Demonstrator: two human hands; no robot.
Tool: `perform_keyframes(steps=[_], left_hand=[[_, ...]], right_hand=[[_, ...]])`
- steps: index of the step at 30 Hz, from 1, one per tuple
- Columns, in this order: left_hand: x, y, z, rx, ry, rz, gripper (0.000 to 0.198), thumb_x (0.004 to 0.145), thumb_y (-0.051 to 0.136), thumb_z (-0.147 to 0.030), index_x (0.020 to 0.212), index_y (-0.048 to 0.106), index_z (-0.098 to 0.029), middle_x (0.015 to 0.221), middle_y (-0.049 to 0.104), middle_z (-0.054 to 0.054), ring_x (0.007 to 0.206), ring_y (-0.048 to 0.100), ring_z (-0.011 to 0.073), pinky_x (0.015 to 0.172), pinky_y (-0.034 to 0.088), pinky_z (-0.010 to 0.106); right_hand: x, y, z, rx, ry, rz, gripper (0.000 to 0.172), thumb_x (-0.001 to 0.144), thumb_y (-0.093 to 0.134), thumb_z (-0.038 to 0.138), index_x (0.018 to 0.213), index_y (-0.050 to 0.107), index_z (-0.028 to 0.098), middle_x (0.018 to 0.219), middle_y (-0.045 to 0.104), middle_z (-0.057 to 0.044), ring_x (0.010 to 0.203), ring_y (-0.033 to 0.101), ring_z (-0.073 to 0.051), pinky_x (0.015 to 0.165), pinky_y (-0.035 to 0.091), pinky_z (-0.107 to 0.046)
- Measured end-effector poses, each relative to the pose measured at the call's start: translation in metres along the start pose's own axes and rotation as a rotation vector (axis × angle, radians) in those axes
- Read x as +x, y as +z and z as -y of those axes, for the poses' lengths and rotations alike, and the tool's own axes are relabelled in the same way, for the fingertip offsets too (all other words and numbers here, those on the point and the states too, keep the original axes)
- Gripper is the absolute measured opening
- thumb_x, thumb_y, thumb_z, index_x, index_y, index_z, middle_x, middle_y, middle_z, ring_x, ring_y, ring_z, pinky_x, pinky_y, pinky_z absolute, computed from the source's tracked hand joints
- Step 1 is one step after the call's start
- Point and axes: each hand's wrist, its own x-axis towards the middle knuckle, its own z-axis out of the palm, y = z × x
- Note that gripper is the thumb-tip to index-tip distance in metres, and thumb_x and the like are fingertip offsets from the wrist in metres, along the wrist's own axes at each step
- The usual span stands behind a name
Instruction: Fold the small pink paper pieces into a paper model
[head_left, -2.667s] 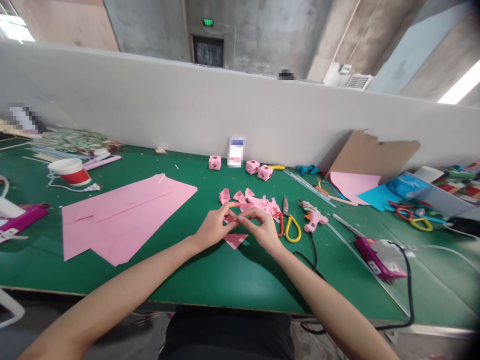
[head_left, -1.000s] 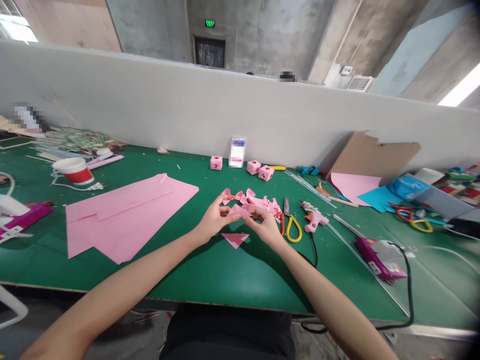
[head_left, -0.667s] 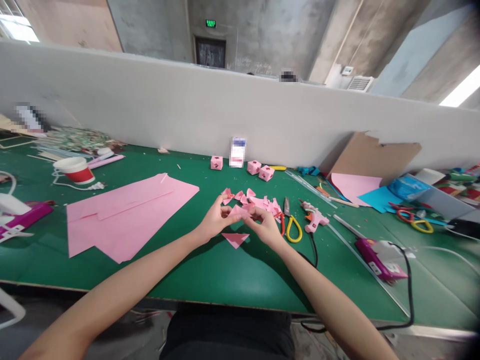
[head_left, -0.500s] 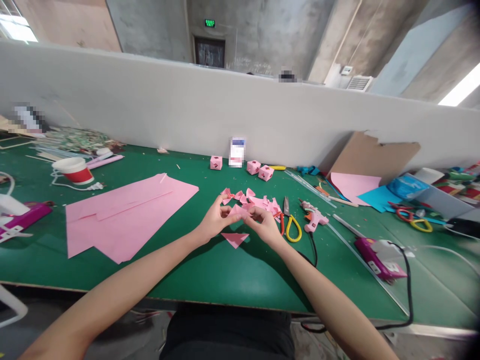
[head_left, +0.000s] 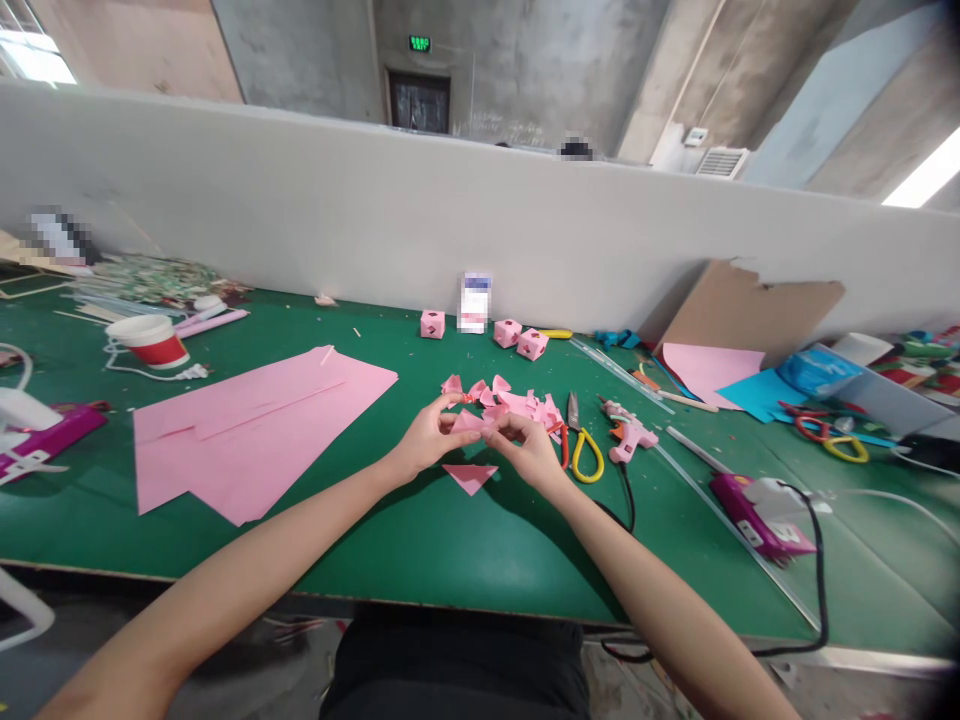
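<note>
Between my two hands is a small piece of pink paper (head_left: 468, 422), pinched from both sides just above the table. My left hand (head_left: 433, 436) grips its left side with thumb and fingers. On its right side the fingertips of my right hand (head_left: 523, 444) are closed. A pink paper triangle (head_left: 471, 478) lies on the green table right below my hands, its point toward me. Just beyond them is a loose heap of pink paper scraps (head_left: 529, 405), some folded or curled. My fingers partly cover the held piece, so its full shape is hidden.
Scissors (head_left: 586, 455) and a pink glue gun (head_left: 631, 436) lie to the right, near a purple power strip (head_left: 757, 515). Large pink sheets (head_left: 255, 440) spread at left. Several pink paper cubes (head_left: 433, 324) stand toward the grey partition (head_left: 330, 210). A paper cup (head_left: 150, 340) is far left.
The fingers of my left hand have shifted slightly on the pink paper piece, showing more of it. Both hands otherwise stay in place.
</note>
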Motion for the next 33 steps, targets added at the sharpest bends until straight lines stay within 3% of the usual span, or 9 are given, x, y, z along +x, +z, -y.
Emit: perform_keyframes(steps=[6, 13, 20, 33], left_hand=[[0.0010, -0.0016, -0.0011, -0.006, 0.000, -0.021, 0.070, 0.066, 0.080, -0.041, 0.121, 0.046, -0.017, 0.069, 0.066, -0.003, 0.063, 0.061, 0.0134, 0.061, 0.044, 0.023], [-0.0004, 0.0015, -0.0005, 0.049, 0.072, -0.071, 0.059, 0.069, 0.078, -0.039, 0.116, 0.048, -0.018, 0.068, 0.062, -0.004, 0.061, 0.059, 0.0126, 0.059, 0.043, 0.022], [-0.0016, 0.0022, -0.0006, 0.075, 0.138, -0.160, 0.052, 0.071, 0.077, -0.035, 0.111, 0.050, -0.018, 0.068, 0.063, -0.003, 0.063, 0.062, 0.0148, 0.062, 0.046, 0.024], [-0.0032, 0.0018, 0.0041, 0.108, 0.191, -0.129, 0.049, 0.073, 0.076, -0.037, 0.112, 0.051, -0.018, 0.075, 0.068, 0.000, 0.067, 0.064, 0.0151, 0.068, 0.049, 0.026]], right_hand=[[0.0015, -0.0006, -0.0016, 0.092, 0.068, -0.018, 0.037, 0.069, 0.076, 0.052, 0.076, 0.068, 0.016, 0.069, 0.066, -0.002, 0.060, 0.058, -0.014, 0.057, 0.045, -0.027], [0.0012, -0.0008, 0.0006, 0.075, 0.029, -0.061, 0.034, 0.070, 0.076, 0.051, 0.073, 0.071, 0.017, 0.071, 0.069, -0.004, 0.064, 0.061, -0.016, 0.062, 0.048, -0.029], [0.0014, -0.0003, -0.0009, 0.089, 0.063, -0.070, 0.035, 0.068, 0.078, 0.047, 0.086, 0.076, 0.017, 0.081, 0.072, -0.006, 0.069, 0.064, -0.018, 0.065, 0.050, -0.031], [0.0005, 0.0003, 0.0041, 0.175, 0.069, -0.101, 0.031, 0.067, 0.080, 0.046, 0.079, 0.077, 0.018, 0.073, 0.072, -0.005, 0.066, 0.062, -0.017, 0.063, 0.049, -0.030]])
